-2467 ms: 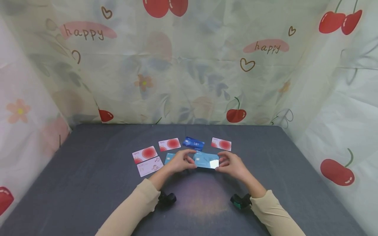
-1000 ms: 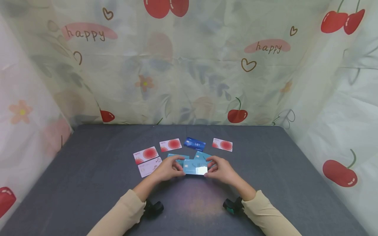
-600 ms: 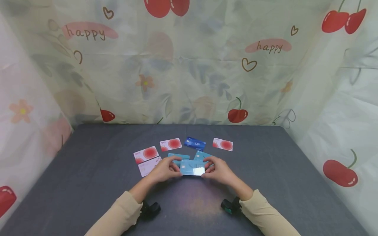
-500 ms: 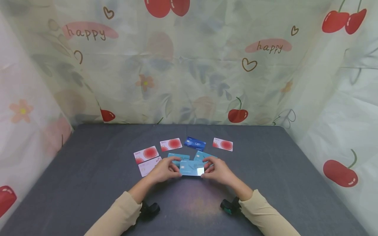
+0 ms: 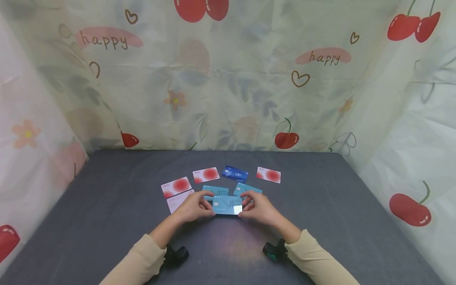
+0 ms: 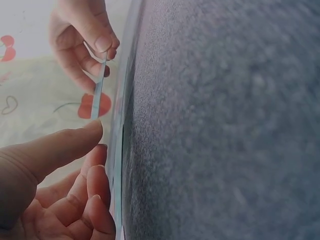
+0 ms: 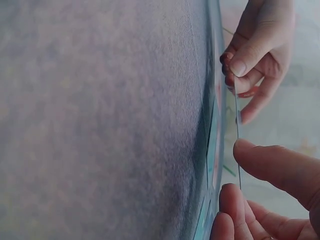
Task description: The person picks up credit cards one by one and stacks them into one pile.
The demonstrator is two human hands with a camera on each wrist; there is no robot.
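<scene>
Both hands hold one light blue card (image 5: 227, 206) by its short ends, just above the dark grey table (image 5: 107, 221). My left hand (image 5: 204, 206) pinches its left end and my right hand (image 5: 249, 206) pinches its right end. In the left wrist view the card (image 6: 97, 92) shows edge-on, clear of the tabletop, with the right hand (image 6: 85, 40) on its far end and my left hand (image 6: 60, 180) near the camera. The right wrist view shows the card (image 7: 237, 117) the same way, between the left hand (image 7: 260, 50) and my right hand (image 7: 270, 200).
More cards lie flat behind the hands: two teal cards (image 5: 215, 190) (image 5: 247, 188), a pink card (image 5: 177, 201), three white cards with red circles (image 5: 175, 186) (image 5: 205, 174) (image 5: 268, 174) and a dark blue card (image 5: 234, 173). Printed cloth walls (image 5: 228, 79) enclose the table on three sides.
Both hands have carried the light blue card left and toward me, off the teal cards. The grip on both ends is unchanged, and the other cards have not moved.
</scene>
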